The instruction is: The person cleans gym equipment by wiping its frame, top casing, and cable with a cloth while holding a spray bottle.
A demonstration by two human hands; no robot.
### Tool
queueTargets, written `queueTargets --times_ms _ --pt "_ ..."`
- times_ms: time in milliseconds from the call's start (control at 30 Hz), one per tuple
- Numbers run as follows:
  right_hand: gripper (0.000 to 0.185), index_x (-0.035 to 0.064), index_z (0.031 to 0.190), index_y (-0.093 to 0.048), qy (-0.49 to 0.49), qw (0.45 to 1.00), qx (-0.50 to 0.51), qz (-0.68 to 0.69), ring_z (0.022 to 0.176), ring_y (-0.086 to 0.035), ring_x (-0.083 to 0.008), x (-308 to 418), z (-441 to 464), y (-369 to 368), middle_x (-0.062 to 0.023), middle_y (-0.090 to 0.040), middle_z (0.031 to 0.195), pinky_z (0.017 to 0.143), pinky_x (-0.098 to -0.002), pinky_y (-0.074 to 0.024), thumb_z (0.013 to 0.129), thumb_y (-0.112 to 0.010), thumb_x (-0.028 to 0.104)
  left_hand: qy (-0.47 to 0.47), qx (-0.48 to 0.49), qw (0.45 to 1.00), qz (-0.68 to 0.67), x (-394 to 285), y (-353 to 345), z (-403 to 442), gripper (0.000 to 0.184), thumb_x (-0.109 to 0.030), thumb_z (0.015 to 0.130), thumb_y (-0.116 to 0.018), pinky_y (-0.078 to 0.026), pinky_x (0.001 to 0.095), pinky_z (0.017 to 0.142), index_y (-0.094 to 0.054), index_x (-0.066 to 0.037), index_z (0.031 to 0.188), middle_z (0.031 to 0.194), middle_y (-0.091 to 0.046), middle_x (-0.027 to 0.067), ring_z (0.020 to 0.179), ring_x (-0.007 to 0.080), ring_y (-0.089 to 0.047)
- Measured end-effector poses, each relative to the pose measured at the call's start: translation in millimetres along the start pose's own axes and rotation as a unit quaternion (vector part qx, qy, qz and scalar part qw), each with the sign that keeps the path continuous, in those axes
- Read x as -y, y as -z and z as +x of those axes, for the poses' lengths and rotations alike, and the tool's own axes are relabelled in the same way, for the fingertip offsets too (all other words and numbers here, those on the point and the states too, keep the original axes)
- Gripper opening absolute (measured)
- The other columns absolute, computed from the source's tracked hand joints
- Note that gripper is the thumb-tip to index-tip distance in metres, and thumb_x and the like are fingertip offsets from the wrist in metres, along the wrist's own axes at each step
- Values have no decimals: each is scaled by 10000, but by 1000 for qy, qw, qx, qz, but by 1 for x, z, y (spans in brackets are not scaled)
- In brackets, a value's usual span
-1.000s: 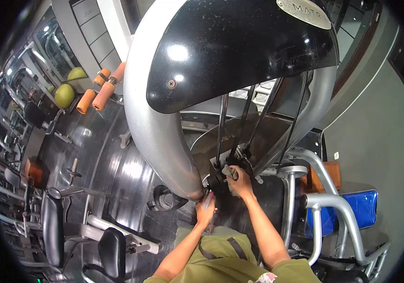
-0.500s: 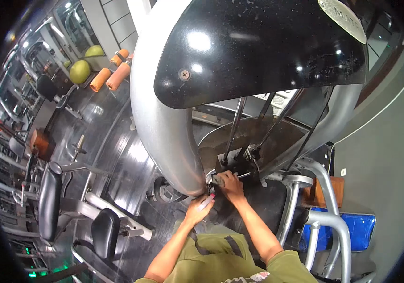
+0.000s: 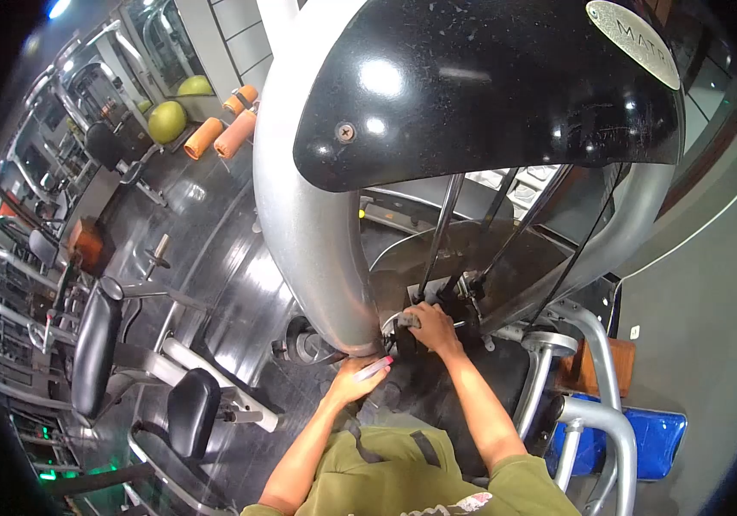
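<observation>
My left hand (image 3: 353,380) is closed around a small clear bottle with a pink top (image 3: 374,369), beside the lower end of the curved silver frame (image 3: 317,249). To its right, my right hand (image 3: 431,328) is closed on a greyish cloth (image 3: 408,320), at the dark parts near the foot of the machine's rods. Dark metal guide rods (image 3: 442,232) rise from there to the large black cover (image 3: 489,95), which bears a silver badge (image 3: 633,39).
Silver tubular frames (image 3: 596,417) and a blue pad (image 3: 657,440) stand at the right. Black padded seats (image 3: 194,413) are at the lower left. Orange foam rollers (image 3: 204,138) and a green ball (image 3: 166,122) lie farther off.
The view has shifted, so the machine sits farther right in it. My right hand with the cloth has moved about the foot of the rods; my left hand keeps hold of the bottle.
</observation>
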State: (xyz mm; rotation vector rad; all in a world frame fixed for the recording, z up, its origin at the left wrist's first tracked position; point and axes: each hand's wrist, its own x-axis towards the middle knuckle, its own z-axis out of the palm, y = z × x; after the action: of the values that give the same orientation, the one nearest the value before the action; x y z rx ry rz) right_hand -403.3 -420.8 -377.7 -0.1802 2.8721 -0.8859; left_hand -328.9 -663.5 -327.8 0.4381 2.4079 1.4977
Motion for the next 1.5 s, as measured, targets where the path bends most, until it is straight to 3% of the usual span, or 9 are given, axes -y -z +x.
queueTargets --times_ms 133,333,633,800,867,1200,1300,1400,1500 --pt "453 238 1236 -681 1 999 -29 -34 1154 -600 -322 3 11 8 -36 -636 1203 947 -477 -538 795 -776 193 -6 10 1000 10 4 2 1 247 -295 897 -727 -541 384 691 -740 -52 936 811 -720 142 724 292 -697" --pt "475 244 1250 -679 136 986 98 -5 1152 -597 -321 9 -14 18 -38 -645 1189 954 -484 -533 792 -784 175 9 32 999 35 5 3 1 273 -323 884 -724 -547 415 727 -741 -65 972 862 -720 170 807 348 -708" --pt "345 213 1144 -714 6 998 -32 -58 1086 -636 -328 10 17 -5 -42 -672 1149 917 -477 -543 801 -749 210 15 45 998 30 14 3 3 287 -314 881 -748 -555 361 737 -761 -56 1005 893 -751 141 778 251 -722" --pt "384 232 1166 -712 179 982 17 -64 1075 -620 -320 6 -21 15 -45 -664 1144 911 -470 -554 787 -766 199 -1 21 999 31 9 2 2 251 -311 865 -747 -537 416 686 -726 -62 879 795 -706 144 745 328 -699" --pt "402 231 1181 -711 234 968 23 -85 1088 -607 -304 1 -35 15 -36 -655 1143 921 -452 -554 785 -767 182 -7 27 999 29 15 1 3 267 -311 881 -747 -547 380 719 -743 -58 965 859 -732 139 775 279 -713" --pt "335 182 1142 -710 -26 999 -10 -34 1083 -613 -343 5 27 -3 -63 -663 1146 886 -474 -543 819 -742 265 24 69 996 54 17 3 3 306 -316 892 -742 -562 363 780 -755 -66 1069 944 -757 135 859 271 -737" --pt "338 196 1119 -733 94 994 -63 -6 1034 -624 -340 9 10 11 -59 -682 1130 845 -466 -552 783 -765 222 40 56 997 31 15 3 2 309 -316 894 -738 -559 365 795 -754 -65 1074 964 -754 145 886 270 -735" --pt "391 212 1139 -723 207 978 -11 -31 1058 -605 -302 4 -24 11 -13 -661 1145 853 -436 -570 754 -798 217 34 66 996 55 12 4 4 318 -320 897 -732 -557 365 808 -753 -63 1085 981 -752 152 909 277 -733" --pt "403 203 1156 -705 236 970 18 -50 1076 -592 -285 -3 -41 5 -15 -642 1155 865 -431 -571 766 -803 236 -15 13 1000 12 11 -1 3 273 -325 878 -736 -540 412 716 -725 -54 909 824 -710 163 768 336 -698"
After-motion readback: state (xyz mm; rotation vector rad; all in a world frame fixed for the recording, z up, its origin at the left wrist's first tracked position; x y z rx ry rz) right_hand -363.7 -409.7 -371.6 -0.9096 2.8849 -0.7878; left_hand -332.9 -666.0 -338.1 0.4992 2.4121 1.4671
